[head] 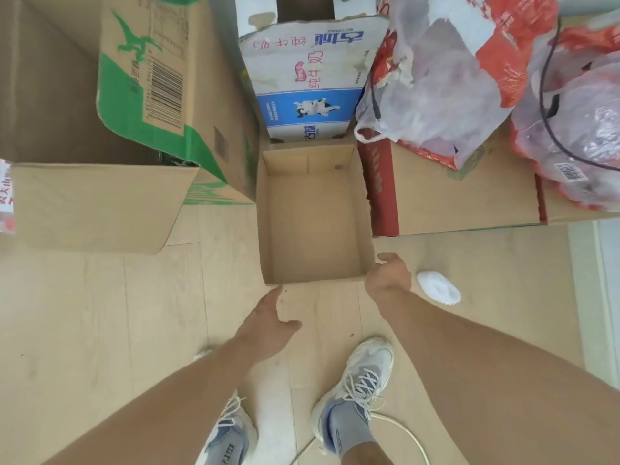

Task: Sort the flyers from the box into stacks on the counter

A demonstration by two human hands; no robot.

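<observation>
The right hand (pixel 389 273) gripped the near corner of the open box (pixel 315 213); the left hand (pixel 268 327) hovered open and should take the opposite corner before lifting evenly.

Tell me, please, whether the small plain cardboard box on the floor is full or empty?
Empty: the small plain cardboard box is open-topped, with its bare brown bottom showing and no flyers inside.

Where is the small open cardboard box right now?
In the head view, the small open box sits on the floor at centre, below the milk carton, with the right hand gripping its near-right corner.
</observation>
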